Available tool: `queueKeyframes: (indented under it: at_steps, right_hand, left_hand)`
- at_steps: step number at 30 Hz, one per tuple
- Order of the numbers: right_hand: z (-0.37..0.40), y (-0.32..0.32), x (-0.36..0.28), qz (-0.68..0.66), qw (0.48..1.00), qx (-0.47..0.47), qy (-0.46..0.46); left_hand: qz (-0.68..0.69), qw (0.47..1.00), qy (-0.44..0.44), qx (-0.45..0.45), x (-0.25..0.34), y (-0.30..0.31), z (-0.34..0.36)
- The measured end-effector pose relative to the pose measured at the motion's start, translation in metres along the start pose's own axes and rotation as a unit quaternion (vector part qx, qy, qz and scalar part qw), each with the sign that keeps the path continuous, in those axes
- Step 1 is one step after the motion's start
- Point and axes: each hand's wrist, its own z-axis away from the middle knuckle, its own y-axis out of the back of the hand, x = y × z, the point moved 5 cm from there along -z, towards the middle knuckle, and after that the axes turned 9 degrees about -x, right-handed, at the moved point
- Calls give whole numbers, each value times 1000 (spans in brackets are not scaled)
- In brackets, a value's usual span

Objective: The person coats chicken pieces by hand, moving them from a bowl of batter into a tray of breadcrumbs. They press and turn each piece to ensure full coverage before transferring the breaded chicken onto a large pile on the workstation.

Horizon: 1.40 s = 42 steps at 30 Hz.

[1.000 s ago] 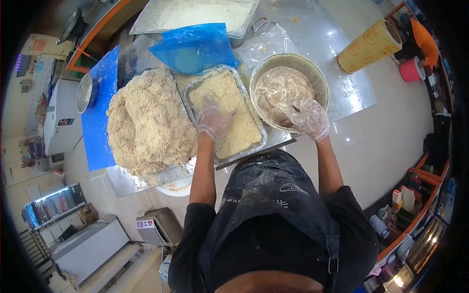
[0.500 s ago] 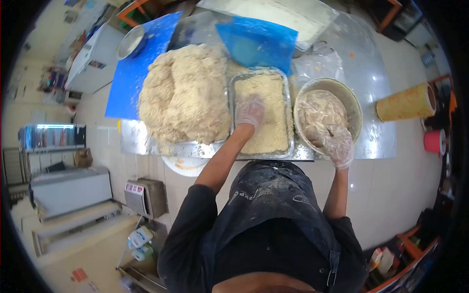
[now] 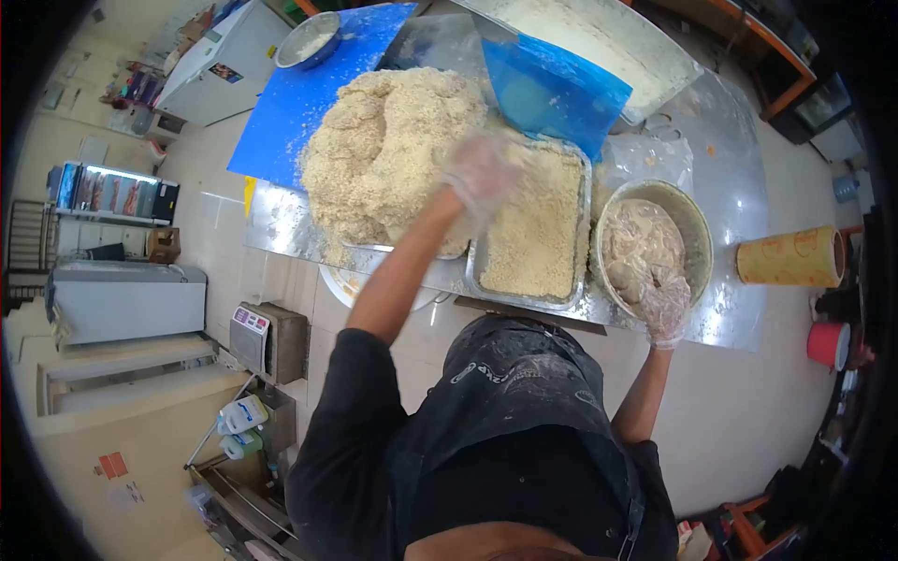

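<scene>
Grey metal forms our table (image 3: 739,178); midway along its near edge we see a rectangular tray (image 3: 533,302) of fine, pale yellow crumbs (image 3: 533,248), with a lumpy, grainy heap (image 3: 393,150) to its left. Our left hand (image 3: 482,173), filmy-gloved and blurred, is over the tray's far left corner, beside the heap; we cannot tell whether it is clenched. Our right hand (image 3: 666,304), likewise gloved, touches the slick, pinkish mass (image 3: 641,234) inside the round bowl (image 3: 703,245) towards the near right corner, its grasp unclear.

Your crumb-covered mound (image 3: 383,159) heaped high, just beside it your rectangular metal tray (image 3: 528,300) of loose yellowish crumbs (image 3: 535,234), then your round bowl (image 3: 698,224) of glistening mixture (image 3: 641,234).
</scene>
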Motion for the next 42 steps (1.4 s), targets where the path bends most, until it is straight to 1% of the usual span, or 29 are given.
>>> queueKeyframes:
  at_steps: [1,2,4,7,10,11,14,15,18,21,24,25,26,27,28,29,30,31,32,33,35,36,37,38,39,40,42]
  right_hand:
    - [6,-1,4,33,999,14,23]
    - [7,2,5,20,1000,9,13]
    - [2,4,-2,-13,1000,5,1]
    - [5,-4,6,6,1000,-18,7]
    - [3,-3,6,13,1000,-7,-21]
    - [2,-1,3,16,999,-12,-25]
    - [0,1,1,-33,999,-20,-29]
    - [-3,3,-3,-73,996,-31,-48]
    - [2,3,0,-34,999,-22,-21]
    - [0,0,4,-63,997,-28,-32]
    - [1,-1,6,-31,996,-65,-61]
    - [3,-2,8,18,998,-55,10]
    - [7,-10,19,71,993,-49,78]
    - [17,-20,30,127,981,-46,139]
    - [21,-50,56,232,960,-116,108]
    - [19,-40,48,206,963,-82,156]
    - [17,-46,55,269,948,-118,124]
    - [13,-70,90,262,947,-170,75]
    - [-13,-28,43,102,982,-92,126]
    - [-30,-30,38,96,981,-69,156]
    - [-62,-69,46,118,956,-232,134]
    - [-84,-51,-12,131,927,-337,100]
    - [-103,-26,-63,141,886,-437,65]
    - [-100,-48,-52,173,872,-446,104]
    - [-94,-89,-28,204,855,-455,143]
    - [-89,-112,-14,233,837,-462,180]
    - [-85,-102,-9,168,872,-421,187]
  left_hand:
    - [81,996,-10,20,-5,16,10]
    - [162,986,-18,41,-5,39,21]
    - [259,965,-7,38,-12,69,38]
    - [244,968,48,32,-12,116,68]
    - [268,958,49,91,-28,146,91]
    - [282,955,45,76,-46,153,94]
    - [336,933,47,119,-76,170,118]
    - [344,924,55,157,-93,172,124]
    - [303,925,140,184,-159,164,145]
    - [359,895,156,212,-196,147,159]
    - [250,915,122,293,-244,133,160]
    - [-27,929,5,369,-236,139,159]
    - [-150,904,-3,401,-241,134,165]
    - [-265,866,-18,424,-216,127,167]
    - [-77,896,-19,437,-250,125,173]
    - [58,896,-22,439,-261,110,165]
    - [193,872,-28,448,-272,93,156]
    - [262,840,-34,474,-246,94,150]
    - [287,827,-37,481,-239,89,142]
    - [312,814,-41,488,-232,84,136]
    - [270,837,-55,474,-235,83,136]
    - [312,830,-22,462,-234,83,135]
    - [352,820,11,451,-229,86,136]
    - [392,808,45,438,-227,84,137]
    - [370,809,-70,452,-232,86,140]
    - [343,798,-186,459,-249,86,144]
    - [283,781,-263,491,-249,82,162]
